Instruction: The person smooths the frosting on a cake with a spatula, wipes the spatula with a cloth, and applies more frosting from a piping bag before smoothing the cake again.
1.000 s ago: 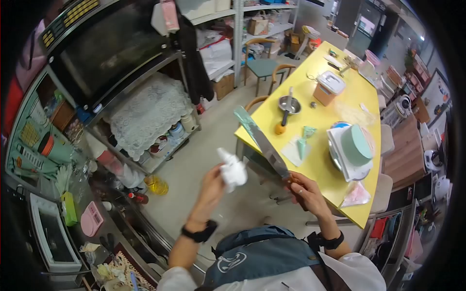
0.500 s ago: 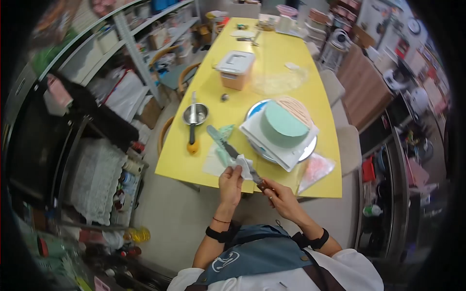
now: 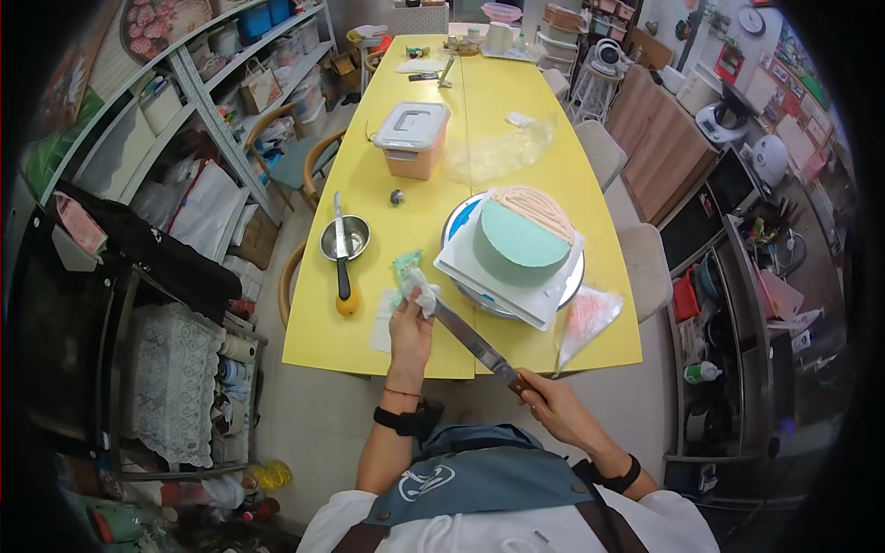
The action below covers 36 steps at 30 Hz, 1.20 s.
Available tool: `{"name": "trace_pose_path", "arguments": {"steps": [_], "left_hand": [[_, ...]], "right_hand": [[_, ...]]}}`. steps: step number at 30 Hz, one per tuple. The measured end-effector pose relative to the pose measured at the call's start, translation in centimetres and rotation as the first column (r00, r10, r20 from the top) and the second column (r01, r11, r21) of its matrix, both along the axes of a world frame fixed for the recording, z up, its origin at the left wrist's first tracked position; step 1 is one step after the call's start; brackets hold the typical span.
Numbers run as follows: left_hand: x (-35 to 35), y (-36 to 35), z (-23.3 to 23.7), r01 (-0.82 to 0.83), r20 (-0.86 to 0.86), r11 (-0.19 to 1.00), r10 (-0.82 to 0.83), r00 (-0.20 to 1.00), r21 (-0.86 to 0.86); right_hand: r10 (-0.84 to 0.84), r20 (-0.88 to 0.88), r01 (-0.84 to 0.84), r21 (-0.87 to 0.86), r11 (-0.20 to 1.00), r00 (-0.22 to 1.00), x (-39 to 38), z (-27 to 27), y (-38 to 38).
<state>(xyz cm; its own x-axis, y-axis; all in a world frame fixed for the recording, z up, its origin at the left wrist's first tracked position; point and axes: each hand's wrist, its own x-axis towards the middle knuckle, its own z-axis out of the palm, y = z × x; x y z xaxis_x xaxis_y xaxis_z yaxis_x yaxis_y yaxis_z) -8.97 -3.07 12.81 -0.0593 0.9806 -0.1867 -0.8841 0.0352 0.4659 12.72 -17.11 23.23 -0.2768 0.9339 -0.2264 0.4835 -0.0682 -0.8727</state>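
My right hand (image 3: 551, 398) grips the brown handle of an icing spatula (image 3: 475, 346), whose long metal blade slants up to the left over the table's near edge. With its fingers pinched, my left hand (image 3: 410, 334) holds a crumpled white tissue (image 3: 421, 291) around the blade's far end, hiding the tip. Just beyond the tissue lies a light green crumpled piece (image 3: 407, 264), perhaps a piping bag. A white sheet (image 3: 381, 323) is under that area. To the right, a mint-green cake (image 3: 522, 244) with piped beige lines on part of its top sits on a white board (image 3: 502, 288) over a turntable (image 3: 577, 276).
A pink-filled piping bag (image 3: 590, 321) lies right of the cake. On the left, a black-handled knife (image 3: 342, 267) rests across a metal bowl (image 3: 358, 236). Farther back are a small metal nozzle (image 3: 396, 197), a lidded tub (image 3: 412, 138) and clear plastic film (image 3: 507, 152).
The tissue has slid along the blade from its middle to its far end, with my left hand moving up and left. My right hand and the handle have shifted slightly right and down.
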Motion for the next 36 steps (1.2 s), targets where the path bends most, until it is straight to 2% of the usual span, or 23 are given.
{"name": "trace_pose_path", "arguments": {"steps": [3, 4, 7, 8, 11, 15, 19, 23, 26, 29, 35, 36], "left_hand": [[-4.5, 2.8, -1.8, -0.125, 0.076, 0.986, 0.117, 0.99, 0.113], [-5.8, 3.7, -1.5, -0.194, -0.056, 0.98, 0.196, 0.979, 0.039], [-6.3, 2.7, 0.0, -0.115, -0.343, 0.993, 0.117, 0.932, 0.027], [-5.6, 2.0, -0.7, -0.049, -0.385, 0.999, 0.049, 0.922, 0.011], [-2.5, -0.9, -0.2, 0.116, -0.513, 0.993, -0.099, 0.853, 0.0], [-2.9, -2.3, 1.1, 0.225, -0.557, 0.973, -0.21, 0.804, -0.043], [-4.7, -2.8, 3.9, 0.226, -0.317, 0.974, -0.215, 0.924, -0.002], [-6.7, -2.5, 3.8, 0.321, -0.186, 0.943, -0.3, 0.936, 0.094], [-6.2, -1.9, 3.0, 0.293, -0.417, 0.955, -0.246, 0.875, 0.051], [-5.1, -1.0, 1.5, 0.239, -0.545, 0.97, -0.175, 0.82, 0.048], [-3.1, -0.4, -0.7, 0.247, -0.492, 0.969, -0.217, 0.843, -0.003], [-3.1, -0.1, -1.2, 0.203, -0.465, 0.979, -0.187, 0.866, -0.015]], "right_hand": [[-0.087, -0.07, 0.084, -0.052, 0.995, 0.994, 0.3, 0.1, -1.6], [-0.132, -0.093, 0.125, -0.077, 0.989, 0.987, 0.3, 0.4, -1.9], [-0.283, -0.094, 0.281, -0.035, 0.959, 0.955, -0.6, 1.1, -0.8], [-0.295, -0.11, 0.302, 0.058, 0.952, 0.949, -1.2, 0.6, -0.1], [-0.218, -0.006, 0.197, 0.457, 0.868, 0.976, -4.3, 0.1, 2.8], [-0.238, 0.094, 0.149, 0.547, 0.823, 0.967, -7.4, -2.4, 4.9], [-0.27, 0.253, 0.07, 0.597, 0.799, 0.929, -9.0, -2.6, 5.3], [-0.298, 0.325, 0.031, 0.628, 0.778, 0.898, -9.3, -3.0, 5.7], [-0.303, 0.346, 0.021, 0.627, 0.779, 0.888, -9.4, -3.4, 5.8], [-0.312, 0.374, -0.011, 0.655, 0.756, 0.873, -9.5, -3.8, 5.6], [-0.33, 0.461, -0.056, 0.646, 0.761, 0.823, -8.9, -3.9, 5.2], [-0.327, 0.473, -0.06, 0.635, 0.77, 0.818, -8.8, -3.9, 4.9]]}}
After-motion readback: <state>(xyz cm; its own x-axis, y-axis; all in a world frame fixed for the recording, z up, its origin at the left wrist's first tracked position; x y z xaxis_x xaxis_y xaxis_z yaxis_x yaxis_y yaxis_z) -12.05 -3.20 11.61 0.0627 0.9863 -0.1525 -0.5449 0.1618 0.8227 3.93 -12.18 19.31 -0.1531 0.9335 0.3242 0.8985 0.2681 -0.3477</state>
